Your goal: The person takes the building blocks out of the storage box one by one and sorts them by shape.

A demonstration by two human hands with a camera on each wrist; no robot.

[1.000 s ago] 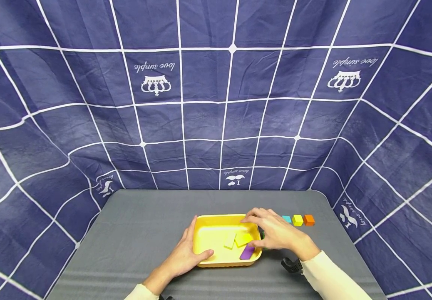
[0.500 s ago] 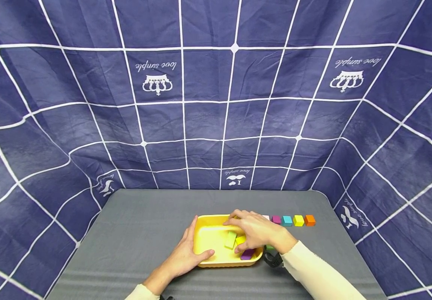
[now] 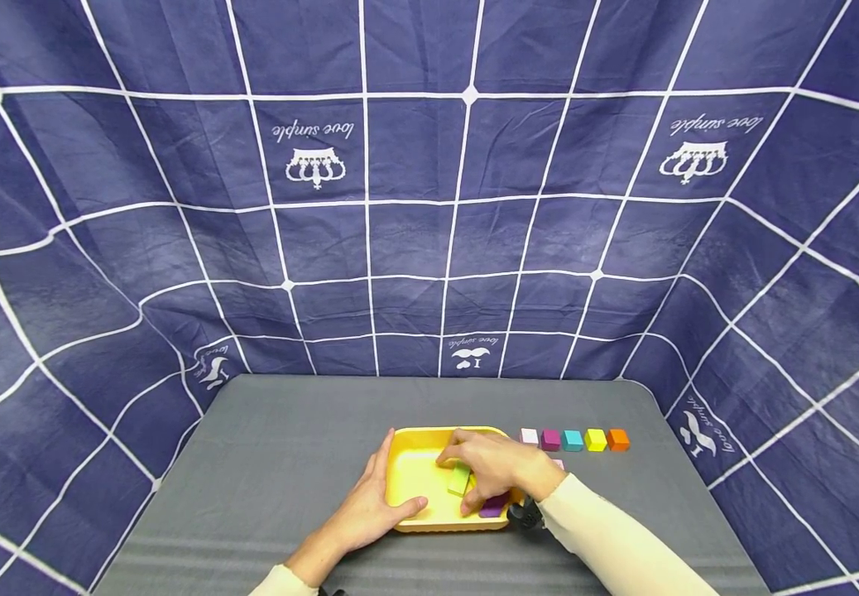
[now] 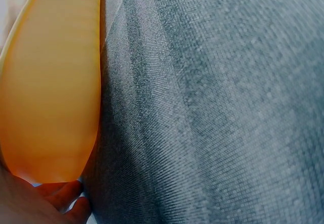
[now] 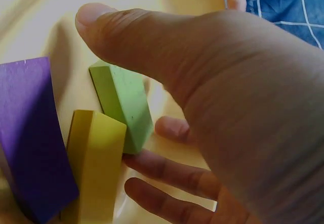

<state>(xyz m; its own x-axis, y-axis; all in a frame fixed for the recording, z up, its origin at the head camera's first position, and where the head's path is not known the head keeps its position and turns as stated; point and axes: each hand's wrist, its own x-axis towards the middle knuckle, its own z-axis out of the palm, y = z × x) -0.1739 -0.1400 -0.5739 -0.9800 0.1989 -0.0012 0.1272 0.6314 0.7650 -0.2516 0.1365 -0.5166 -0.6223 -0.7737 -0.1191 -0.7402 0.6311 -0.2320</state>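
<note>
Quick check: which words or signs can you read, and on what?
"love simple", upside down: beside the left crown and right crown, blue cloth.
"I", "love simple": with heart and moustache, cloth's low middle.
Corner prints; right wrist view's lettering: too small or blurred.
Tray: none visible.

Blue cloth (image 3: 415,149) behind, white grid lines, upside-down crown print (image 3: 315,156); grey tabletop (image 3: 288,447) below.

Yellow tray (image 3: 416,478), green block (image 5: 129,105), yellow block (image 5: 97,160), purple block (image 5: 34,135), grey tabletop (image 3: 303,439), navy curtain (image 3: 409,240) gridded white
</note>
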